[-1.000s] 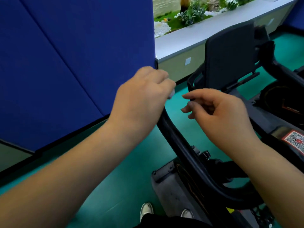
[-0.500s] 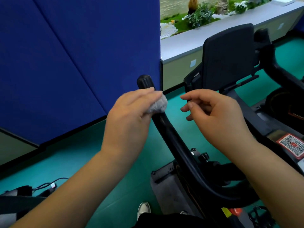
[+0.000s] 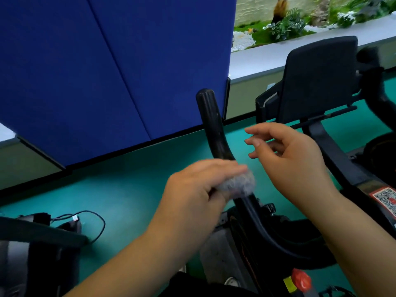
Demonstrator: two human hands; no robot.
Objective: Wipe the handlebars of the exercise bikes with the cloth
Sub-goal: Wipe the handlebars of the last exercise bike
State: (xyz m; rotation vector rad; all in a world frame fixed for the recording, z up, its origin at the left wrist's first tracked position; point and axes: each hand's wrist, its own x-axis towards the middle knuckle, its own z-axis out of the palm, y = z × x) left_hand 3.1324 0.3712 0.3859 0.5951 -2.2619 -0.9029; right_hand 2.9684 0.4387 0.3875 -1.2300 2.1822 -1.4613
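Progress: by my reckoning the job is partway through. The left hand [image 3: 192,189] has the cloth [image 3: 237,185] wrapped on the near handlebar [image 3: 214,129] about midway down its curve, so this bar is being wiped now; whether the bare upper stretch has been done I can't say.

Left to do: the lower bend of this bar below the cloth, the far handlebar [image 3: 377,91] on the other side of the console, and very likely any other bikes the task means. Only part of a second machine [image 3: 32,243] shows at the lower left.

Left hand: closed round the cloth and the bar together, fingers over the top, somewhat blurred.

Right hand [image 3: 295,159]: loose and empty, fingers apart and half curled, held just beside the bar without touching it.

Cloth: a small grey, fuzzy wad bunched into a roll, peeping out past the left fingertips and pressed on the bar.

Handlebar: black, slightly glossy tube with a rounded end cap, rising from the bike frame and curving up toward the blue partition [image 3: 107,71]. No dirt or streaks that I can make out.

Console back [image 3: 319,78]: dark panel between the two bars, untouched.
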